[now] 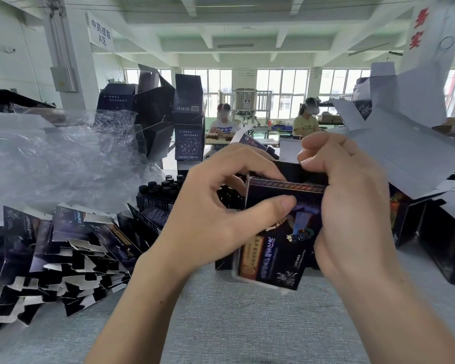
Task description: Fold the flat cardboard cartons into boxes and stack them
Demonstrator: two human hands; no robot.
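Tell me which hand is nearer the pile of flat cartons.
Left. The left hand grips the carton just right of the pile of flat cartons; the right hand holds the carton's far side, further from the pile.

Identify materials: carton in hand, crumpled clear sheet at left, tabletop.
Carton: thin printed cardboard, dark semi-gloss face, crisp folded edges.
Clear sheet: likely plastic film; see-through, crinkled, shiny highlights.
Tabletop: grey, matte, faint ribbed texture; possibly fabric or a mat.

dark printed cardboard carton [279, 232]: glossy face
grey worktop [234, 311]: matt, cloth-like weave
clear plastic film [63, 158]: crinkled, shiny
flat carton pile [50, 258]: white matt undersides
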